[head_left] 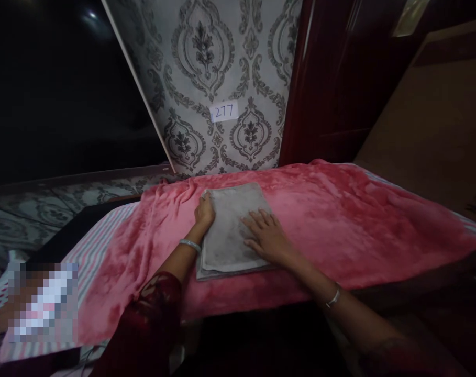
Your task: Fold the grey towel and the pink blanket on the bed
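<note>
Head view: left hand (205, 212) fingers curled, gripping the far-left edge of a folded grey towel (230, 230); right hand (267, 236) fingers spread, pressed flat on the towel's right side. Towel lay on a pink blanket (340, 220) over a bed with a striped sheet (92, 251). Paper label "277" (223, 111) on patterned wall behind.

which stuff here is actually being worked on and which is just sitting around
In hand:
- folded grey towel, flat on the blanket
- left hand, at the towel's far left corner
- right hand, pressed flat on the towel

Just there:
- pink plush blanket
- striped sheet beneath it
- white paper label "277" on the patterned wall
</note>
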Tool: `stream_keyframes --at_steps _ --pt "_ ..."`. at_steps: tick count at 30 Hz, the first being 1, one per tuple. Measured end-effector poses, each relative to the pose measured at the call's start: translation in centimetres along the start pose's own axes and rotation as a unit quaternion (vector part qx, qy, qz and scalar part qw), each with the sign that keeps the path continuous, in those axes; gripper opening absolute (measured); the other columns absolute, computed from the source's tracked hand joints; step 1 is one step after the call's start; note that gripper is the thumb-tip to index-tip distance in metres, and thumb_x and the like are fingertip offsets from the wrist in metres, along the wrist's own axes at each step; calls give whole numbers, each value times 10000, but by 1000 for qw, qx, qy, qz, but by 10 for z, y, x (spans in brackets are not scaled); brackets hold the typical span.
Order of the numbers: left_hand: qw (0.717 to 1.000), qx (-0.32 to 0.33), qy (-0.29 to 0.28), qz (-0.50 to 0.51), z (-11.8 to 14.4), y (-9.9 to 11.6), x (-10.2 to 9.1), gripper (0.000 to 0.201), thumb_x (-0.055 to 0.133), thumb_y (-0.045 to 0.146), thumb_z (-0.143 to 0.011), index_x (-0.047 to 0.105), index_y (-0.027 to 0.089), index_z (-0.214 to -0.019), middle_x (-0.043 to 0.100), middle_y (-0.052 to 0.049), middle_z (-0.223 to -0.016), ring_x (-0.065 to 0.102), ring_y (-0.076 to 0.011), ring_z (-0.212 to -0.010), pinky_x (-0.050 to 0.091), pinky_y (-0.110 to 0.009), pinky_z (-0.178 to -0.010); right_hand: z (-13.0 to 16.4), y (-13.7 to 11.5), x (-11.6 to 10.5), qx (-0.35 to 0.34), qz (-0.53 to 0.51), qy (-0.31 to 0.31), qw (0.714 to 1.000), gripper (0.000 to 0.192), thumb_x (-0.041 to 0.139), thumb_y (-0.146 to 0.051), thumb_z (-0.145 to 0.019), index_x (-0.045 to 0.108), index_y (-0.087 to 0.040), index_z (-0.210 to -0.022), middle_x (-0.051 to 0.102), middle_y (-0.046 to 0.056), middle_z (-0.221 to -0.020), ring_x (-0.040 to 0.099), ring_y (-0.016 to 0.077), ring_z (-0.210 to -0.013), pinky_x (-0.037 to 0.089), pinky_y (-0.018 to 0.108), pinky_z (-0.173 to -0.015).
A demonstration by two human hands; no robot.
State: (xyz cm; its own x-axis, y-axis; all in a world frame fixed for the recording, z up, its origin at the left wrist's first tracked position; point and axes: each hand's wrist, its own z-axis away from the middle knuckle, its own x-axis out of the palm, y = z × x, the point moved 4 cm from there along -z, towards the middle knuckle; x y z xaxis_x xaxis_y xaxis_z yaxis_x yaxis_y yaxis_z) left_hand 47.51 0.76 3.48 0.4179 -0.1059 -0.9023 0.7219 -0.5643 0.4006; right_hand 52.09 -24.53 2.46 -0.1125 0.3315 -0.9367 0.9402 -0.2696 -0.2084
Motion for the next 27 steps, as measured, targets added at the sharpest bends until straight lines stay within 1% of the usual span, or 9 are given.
stream_keyframes --at_steps 3,6,8,11,14,17,22,24,27 --pt "999 22 4 -33 8 3 0 540 367 138 -952 423 198 -1486 579 -187 -1409 673 -324 -1131 507 -443 -946 13 -4 21 -42 12 -83 996 621 509 -546 -988 384 -355 -1566 273 58 -1660 182 383 -1529 171 655 -1189" --pt "997 39 10 -60 11 10 -6 527 322 130 -956 442 129 -1469 563 -237 -1402 674 -347 -1114 519 -477 -921 23 -14 32 -52 7 -78 996 589 435 -547 -1020 355 -369 -1575 240 35 -1669 150 364 -1540 140 653 -1203" --pt "995 66 19 -75 16 19 -11 524 342 143 -954 453 100 -1464 480 -253 -1491 606 -371 -1233 493 -503 -979 23 -16 34 -50 2 -75 996 589 424 -554 -1022 352 -368 -1576 230 34 -1671 149 358 -1541 131 646 -1209" --pt "976 192 5 -105 36 37 -10 561 470 277 -961 441 150 -1507 316 -171 -1640 338 -361 -1484 334 -512 -1173 19 -14 28 -49 -8 -87 995 597 434 -561 -1018 353 -363 -1576 223 38 -1672 138 359 -1543 117 644 -1212" --pt "934 315 -63 -157 63 43 4 633 498 434 -968 392 230 -1558 268 -106 -1675 169 -353 -1553 181 -583 -1234 16 -10 22 -48 -27 -121 991 603 466 -567 -1007 387 -351 -1564 245 47 -1666 135 363 -1543 114 644 -1211" --pt "932 298 -100 -183 77 31 18 649 425 498 -994 320 273 -1594 219 -92 -1689 158 -386 -1550 170 -659 -1207 21 -8 17 -41 -42 -136 989 619 480 -577 -998 399 -332 -1560 259 64 -1660 121 366 -1545 92 662 -1204" --pt "938 285 -81 -183 79 24 22 651 404 516 -999 307 284 -1599 224 -92 -1687 175 -387 -1546 181 -651 -1206 19 -2 9 -42 -73 -137 987 608 481 -572 -996 423 -327 -1549 306 75 -1642 174 345 -1538 119 636 -1211" --pt "939 280 -73 -188 78 25 21 660 404 523 -998 310 266 -1599 234 -108 -1682 184 -382 -1546 187 -637 -1209 4 8 1 -24 -81 -114 990 607 428 -546 -1021 406 -277 -1564 336 103 -1628 238 316 -1525 172 573 -1222" --pt "943 260 -47 -203 80 25 19 704 427 558 -981 332 220 -1591 250 -153 -1672 181 -394 -1544 195 -618 -1211 -23 31 -6 33 -57 -39 997 688 419 -524 -1024 297 -186 -1610 210 150 -1665 154 304 -1548 154 523 -1238"
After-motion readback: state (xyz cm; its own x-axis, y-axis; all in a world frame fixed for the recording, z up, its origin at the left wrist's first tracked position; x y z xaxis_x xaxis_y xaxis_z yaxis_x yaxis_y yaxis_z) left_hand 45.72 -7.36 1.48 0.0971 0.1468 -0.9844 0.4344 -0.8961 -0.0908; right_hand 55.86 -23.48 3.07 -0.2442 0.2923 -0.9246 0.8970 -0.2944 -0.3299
